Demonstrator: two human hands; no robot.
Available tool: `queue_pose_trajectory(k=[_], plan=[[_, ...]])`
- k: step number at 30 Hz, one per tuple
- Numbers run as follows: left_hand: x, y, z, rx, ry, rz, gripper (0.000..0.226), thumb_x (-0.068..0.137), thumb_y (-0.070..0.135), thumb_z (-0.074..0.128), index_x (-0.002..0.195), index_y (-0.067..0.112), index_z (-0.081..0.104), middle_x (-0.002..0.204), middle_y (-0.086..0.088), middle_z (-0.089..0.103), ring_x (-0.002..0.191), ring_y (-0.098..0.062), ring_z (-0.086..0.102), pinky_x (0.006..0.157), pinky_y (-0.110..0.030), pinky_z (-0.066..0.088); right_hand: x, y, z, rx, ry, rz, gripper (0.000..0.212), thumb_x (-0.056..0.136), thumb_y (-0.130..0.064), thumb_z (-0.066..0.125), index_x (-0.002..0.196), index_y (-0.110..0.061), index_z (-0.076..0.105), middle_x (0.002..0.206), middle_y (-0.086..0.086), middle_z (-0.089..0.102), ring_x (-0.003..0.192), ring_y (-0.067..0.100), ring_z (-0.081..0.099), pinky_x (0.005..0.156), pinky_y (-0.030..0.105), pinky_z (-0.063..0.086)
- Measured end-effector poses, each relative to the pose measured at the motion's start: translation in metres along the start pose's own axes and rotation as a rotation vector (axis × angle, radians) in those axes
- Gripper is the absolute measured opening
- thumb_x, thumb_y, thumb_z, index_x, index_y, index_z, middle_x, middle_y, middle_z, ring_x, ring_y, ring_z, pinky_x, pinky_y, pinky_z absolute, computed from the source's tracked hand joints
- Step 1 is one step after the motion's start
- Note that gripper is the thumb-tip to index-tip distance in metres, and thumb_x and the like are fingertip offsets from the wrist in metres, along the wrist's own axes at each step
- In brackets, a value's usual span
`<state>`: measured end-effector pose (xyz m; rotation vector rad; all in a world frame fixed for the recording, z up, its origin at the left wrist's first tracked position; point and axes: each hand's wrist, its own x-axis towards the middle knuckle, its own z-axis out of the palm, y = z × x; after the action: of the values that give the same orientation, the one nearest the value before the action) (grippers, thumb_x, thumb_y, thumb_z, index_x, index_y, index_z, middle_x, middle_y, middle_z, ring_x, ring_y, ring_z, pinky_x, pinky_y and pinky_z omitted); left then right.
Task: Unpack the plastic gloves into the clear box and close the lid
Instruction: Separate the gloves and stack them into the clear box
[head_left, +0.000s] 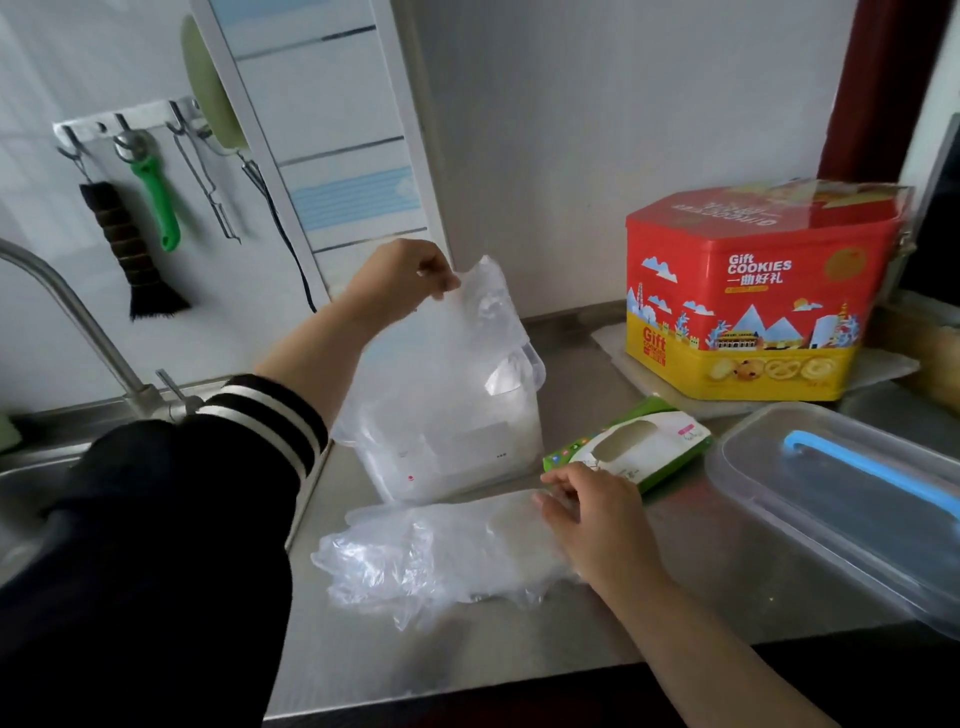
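A stack of thin clear plastic gloves (436, 556) lies flat on the steel counter, fingers pointing left. My right hand (592, 514) rests on its right end, fingers spread. Above and behind it my left hand (410, 275) pinches the top edge of an emptied clear plastic wrapper (467, 364), which hangs down over a white appliance. The green and white glove carton (631, 444) lies open-windowed just beyond my right hand. The clear box (841, 504), with a blue strip on its lid, stands at the right with the lid on.
A red and yellow cookie tin (748, 296) stands at the back right on a white board. The sink (31, 499) and tap (72, 317) are at the left. A brush (135, 260), a green-handled tool and other utensils hang on wall hooks. The counter's front edge (467, 696) is near.
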<state>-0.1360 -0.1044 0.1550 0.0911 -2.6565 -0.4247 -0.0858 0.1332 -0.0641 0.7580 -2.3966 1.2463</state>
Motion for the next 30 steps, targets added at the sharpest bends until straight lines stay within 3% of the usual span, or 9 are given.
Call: queue_pose_trajectory(k=[3, 7, 13, 16, 19, 22, 24, 26, 30], plan=[[0.013, -0.014, 0.02, 0.055, -0.108, -0.048, 0.014, 0.085, 0.03, 0.071, 0.082, 0.016, 0.067, 0.073, 0.003, 0.068, 0.053, -0.011, 0.061, 0.056, -0.024, 0.043, -0.002, 0.001, 0.003, -0.018, 0.002, 0.009, 0.018, 0.081, -0.034, 0.075, 0.094, -0.024, 0.069, 0.079, -0.01, 0.066, 0.081, 0.015, 0.062, 0.083, 0.035, 0.046], [0.016, -0.032, 0.044, 0.216, -0.18, 0.001, 0.018, 0.083, 0.039, 0.071, 0.088, 0.023, 0.066, 0.087, 0.003, 0.069, 0.072, -0.017, 0.066, 0.071, -0.029, 0.048, 0.001, 0.004, 0.006, -0.024, 0.02, 0.021, 0.018, 0.078, -0.034, 0.076, 0.092, -0.025, 0.069, 0.076, -0.01, 0.065, 0.078, 0.015, 0.062, 0.082, 0.034, 0.046], [-0.002, -0.055, 0.079, 0.481, -0.051, 0.233, 0.02, 0.092, 0.037, 0.06, 0.099, 0.02, 0.066, 0.106, -0.001, 0.061, 0.106, -0.025, 0.053, 0.078, -0.032, 0.038, 0.001, 0.003, 0.005, -0.032, 0.007, 0.021, 0.021, 0.08, -0.039, 0.07, 0.093, -0.023, 0.068, 0.079, -0.009, 0.066, 0.08, 0.018, 0.062, 0.082, 0.034, 0.042], [-0.001, -0.048, 0.075, 0.525, 0.007, 0.127, 0.018, 0.089, 0.039, 0.063, 0.09, 0.022, 0.068, 0.101, -0.002, 0.06, 0.104, -0.027, 0.053, 0.087, -0.036, 0.036, 0.001, 0.002, 0.003, -0.026, -0.004, 0.035, 0.022, 0.08, -0.037, 0.074, 0.095, -0.023, 0.068, 0.082, -0.009, 0.067, 0.082, 0.017, 0.062, 0.083, 0.032, 0.039], [0.004, -0.031, 0.067, 0.495, -0.235, -0.12, 0.018, 0.089, 0.041, 0.061, 0.086, 0.024, 0.063, 0.084, 0.004, 0.061, 0.091, -0.022, 0.061, 0.069, -0.027, 0.04, 0.001, 0.001, 0.003, -0.026, 0.005, 0.034, 0.022, 0.079, -0.037, 0.076, 0.094, -0.023, 0.068, 0.08, -0.009, 0.067, 0.081, 0.017, 0.063, 0.081, 0.031, 0.038], [0.005, -0.022, 0.065, 0.38, -0.354, -0.196, 0.018, 0.09, 0.03, 0.056, 0.087, 0.016, 0.066, 0.073, 0.006, 0.069, 0.072, -0.016, 0.065, 0.05, -0.022, 0.038, 0.001, 0.0, 0.001, -0.023, 0.002, 0.042, 0.023, 0.078, -0.039, 0.075, 0.094, -0.023, 0.068, 0.079, -0.01, 0.066, 0.08, 0.016, 0.063, 0.081, 0.031, 0.038], [0.003, -0.017, 0.062, 0.297, -0.408, -0.205, 0.022, 0.092, 0.023, 0.048, 0.091, 0.011, 0.067, 0.082, 0.005, 0.074, 0.069, -0.013, 0.068, 0.055, -0.023, 0.046, 0.001, -0.002, 0.0, -0.018, -0.005, 0.05, 0.024, 0.078, -0.038, 0.076, 0.095, -0.022, 0.068, 0.08, -0.01, 0.066, 0.081, 0.015, 0.062, 0.082, 0.031, 0.038], [0.002, -0.013, 0.057, 0.163, -0.537, -0.236, 0.026, 0.095, 0.02, 0.045, 0.106, 0.008, 0.066, 0.106, 0.002, 0.071, 0.084, -0.018, 0.07, 0.063, -0.027, 0.052, 0.0, -0.003, -0.001, -0.024, -0.003, 0.041, 0.024, 0.078, -0.038, 0.076, 0.094, -0.022, 0.068, 0.079, -0.01, 0.065, 0.08, 0.016, 0.062, 0.082, 0.033, 0.04], [-0.008, -0.013, 0.038, 0.059, -0.877, -0.279, 0.062, 0.095, 0.038, 0.054, 0.149, 0.031, 0.026, 0.146, 0.006, 0.041, 0.128, -0.02, 0.048, 0.094, -0.037, 0.052, 0.0, -0.002, -0.001, -0.017, 0.001, 0.034, 0.023, 0.078, -0.036, 0.077, 0.094, -0.022, 0.068, 0.078, -0.011, 0.065, 0.079, 0.016, 0.063, 0.082, 0.033, 0.04]])
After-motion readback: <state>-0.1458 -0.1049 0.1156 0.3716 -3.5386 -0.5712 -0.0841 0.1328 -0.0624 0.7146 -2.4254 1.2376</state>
